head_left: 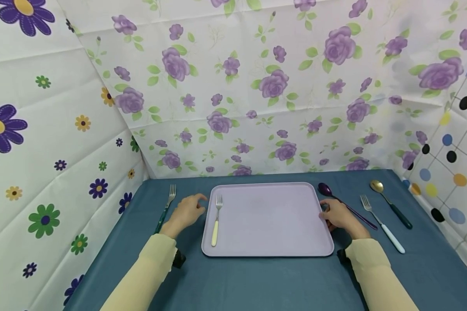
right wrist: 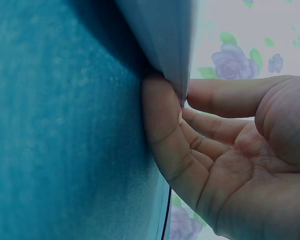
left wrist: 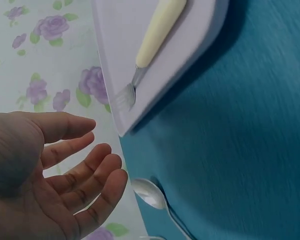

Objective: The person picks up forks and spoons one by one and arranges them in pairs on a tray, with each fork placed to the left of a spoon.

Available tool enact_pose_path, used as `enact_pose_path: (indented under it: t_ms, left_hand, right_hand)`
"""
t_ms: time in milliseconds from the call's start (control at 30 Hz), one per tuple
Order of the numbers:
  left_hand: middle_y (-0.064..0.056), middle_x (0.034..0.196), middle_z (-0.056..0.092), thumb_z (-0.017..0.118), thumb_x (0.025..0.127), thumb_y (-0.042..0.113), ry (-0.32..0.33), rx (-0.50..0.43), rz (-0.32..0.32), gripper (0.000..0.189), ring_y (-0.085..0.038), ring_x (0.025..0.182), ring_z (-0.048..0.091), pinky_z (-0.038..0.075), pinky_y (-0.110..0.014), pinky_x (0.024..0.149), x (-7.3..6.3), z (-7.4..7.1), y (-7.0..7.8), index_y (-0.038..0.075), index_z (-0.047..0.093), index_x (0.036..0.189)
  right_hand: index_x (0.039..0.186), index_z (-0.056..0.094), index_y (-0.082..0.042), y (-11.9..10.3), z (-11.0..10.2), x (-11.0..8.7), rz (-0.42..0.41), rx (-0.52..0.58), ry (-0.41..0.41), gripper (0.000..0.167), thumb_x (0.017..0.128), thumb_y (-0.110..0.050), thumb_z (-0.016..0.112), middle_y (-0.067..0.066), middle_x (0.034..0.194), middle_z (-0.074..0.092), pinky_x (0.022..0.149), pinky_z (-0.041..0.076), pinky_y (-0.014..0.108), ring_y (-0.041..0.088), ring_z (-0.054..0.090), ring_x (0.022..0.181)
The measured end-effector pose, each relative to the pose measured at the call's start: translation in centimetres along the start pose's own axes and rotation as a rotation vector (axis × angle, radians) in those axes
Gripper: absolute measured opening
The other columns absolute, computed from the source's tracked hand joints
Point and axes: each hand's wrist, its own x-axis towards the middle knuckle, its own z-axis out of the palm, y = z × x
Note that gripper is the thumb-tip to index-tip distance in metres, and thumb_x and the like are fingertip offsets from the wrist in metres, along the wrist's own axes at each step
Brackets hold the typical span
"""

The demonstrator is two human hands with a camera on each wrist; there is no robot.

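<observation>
A lilac tray [head_left: 272, 220] lies on the blue cloth with a yellow-handled fork [head_left: 215, 231] along its left side. My right hand [head_left: 337, 214] pinches the tray's right edge. In the right wrist view the thumb [right wrist: 225, 97] is on the upper side and curled fingers [right wrist: 165, 120] are tucked against the underside. Left of the tray, my left hand [head_left: 186, 212] hovers with fingers loosely bent and nothing in it, apart from the rim. Near its fingertips in the left wrist view is a silver spoon [left wrist: 149, 193], which the hand hides in the head view.
A green-handled fork [head_left: 166, 209] is partly behind the left wrist. To the right lie a purple spoon [head_left: 346, 205], a white-handled fork [head_left: 383, 226] and a gold spoon with a dark green handle [head_left: 391, 205]. Flower-patterned sheets [head_left: 249, 86] enclose the back and sides.
</observation>
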Motion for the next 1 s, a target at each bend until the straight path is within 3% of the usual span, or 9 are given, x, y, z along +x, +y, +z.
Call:
enact_pose_path:
  t_ms: [533,1000]
  left_hand:
    - [-0.013,0.101,0.062,0.062,0.103,0.009,0.037,-0.011,0.017,0.036,-0.024,0.08,0.057,0.047,-0.041,0.07,-0.2,-0.8,-1.7,0.002,0.064,0.138]
    - [-0.022,0.114,0.062,0.063,0.101,0.008,0.096,0.006,-0.012,0.035,-0.034,0.099,0.059,0.048,-0.052,0.086,-1.0,-0.4,-3.7,-0.002,0.065,0.135]
  right_hand:
    - [0.143,0.042,0.019,-0.1,0.1,-0.1,-0.009,-0.007,0.006,0.051,0.099,0.003,0.06,0.023,0.094,0.065,0.056,0.059,0.041,0.022,0.067,0.059]
    - [0.144,0.043,0.018,0.0,0.1,0.1,-0.002,-0.011,0.009,0.051,0.099,0.002,0.061,0.021,0.092,0.065,0.056,0.059,0.041,0.022,0.067,0.059]
